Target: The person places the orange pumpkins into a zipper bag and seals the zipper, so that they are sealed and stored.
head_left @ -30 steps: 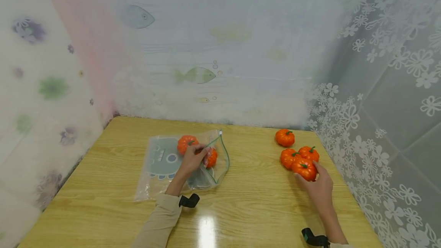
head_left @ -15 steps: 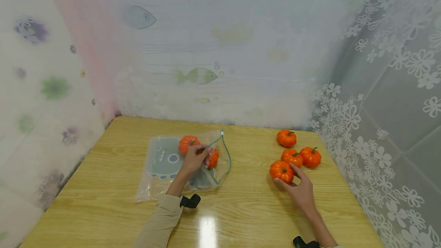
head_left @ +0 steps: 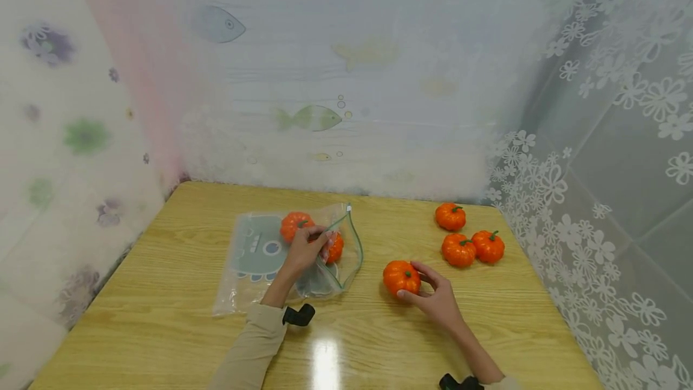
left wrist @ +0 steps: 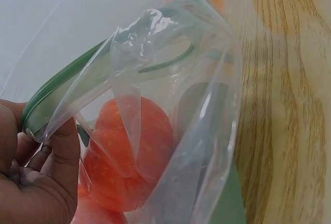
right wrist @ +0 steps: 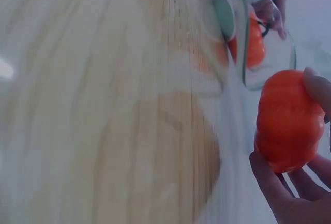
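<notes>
My left hand (head_left: 304, 251) pinches the green-edged rim of a clear zip bag (left wrist: 207, 146), holding its mouth open toward the right. Two small orange pumpkins lie inside: one pumpkin (head_left: 295, 225) deeper in, another pumpkin (head_left: 335, 248) near the mouth, partly behind my fingers. A printed blue-green shape (head_left: 260, 251) shows on the bag. Between thumb and fingers, my right hand (head_left: 435, 300) grips a third orange pumpkin (head_left: 400, 278) with a green stem, a short way right of the bag's mouth. In the right wrist view that pumpkin (right wrist: 289, 123) is above the table, with the bag beyond it.
At the table's back right sit three more pumpkins: one pumpkin (head_left: 450, 216) at the rear, and a pair, the left pumpkin (head_left: 458, 250) beside the right pumpkin (head_left: 488, 247). The wooden table (head_left: 162, 312) meets patterned curtains (head_left: 379, 137) at the back and sides.
My right hand has carried its pumpkin leftward from the group at the right toward the bag's mouth. The left hand and the bag have stayed in place.
</notes>
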Demonstrator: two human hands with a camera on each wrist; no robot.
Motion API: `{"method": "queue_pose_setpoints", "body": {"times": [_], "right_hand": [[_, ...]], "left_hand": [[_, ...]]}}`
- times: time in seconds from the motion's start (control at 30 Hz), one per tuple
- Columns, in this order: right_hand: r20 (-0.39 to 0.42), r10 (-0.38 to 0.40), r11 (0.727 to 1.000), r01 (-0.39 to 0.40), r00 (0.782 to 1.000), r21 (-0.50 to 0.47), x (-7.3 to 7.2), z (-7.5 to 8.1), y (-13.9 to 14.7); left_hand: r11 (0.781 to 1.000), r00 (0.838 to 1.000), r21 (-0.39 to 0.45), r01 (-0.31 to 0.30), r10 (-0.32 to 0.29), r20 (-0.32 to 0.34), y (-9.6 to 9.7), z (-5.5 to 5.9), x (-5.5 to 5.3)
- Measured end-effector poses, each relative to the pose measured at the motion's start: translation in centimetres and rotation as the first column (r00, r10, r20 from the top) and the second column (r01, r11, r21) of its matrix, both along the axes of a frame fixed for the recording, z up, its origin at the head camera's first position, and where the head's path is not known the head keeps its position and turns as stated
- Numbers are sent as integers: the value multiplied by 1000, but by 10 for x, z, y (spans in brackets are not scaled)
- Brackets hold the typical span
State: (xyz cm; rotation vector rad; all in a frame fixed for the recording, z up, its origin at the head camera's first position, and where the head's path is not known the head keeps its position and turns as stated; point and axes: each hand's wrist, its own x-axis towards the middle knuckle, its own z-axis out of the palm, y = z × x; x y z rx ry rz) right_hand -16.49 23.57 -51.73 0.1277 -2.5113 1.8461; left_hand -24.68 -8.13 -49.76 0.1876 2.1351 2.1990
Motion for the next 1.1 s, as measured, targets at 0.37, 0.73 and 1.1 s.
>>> {"method": "queue_pose_setpoints", "body": {"times": [0.37,0.73,1.1], "right_hand": [[-72,171,985,-173,983,-20,-12,-2,-32],[-94,233,971,-237,968,-39,-27,1,-62],[-70,379,922,-383,923,-51,-42,2,-79]], "left_hand": [[1000,1000,-15,-15,15,11,1,0,0],[1000,1000,-18,-7,8,12,0,-1,-1],[999,999,-36,2,-4,-41,1,-3,-3]]}}
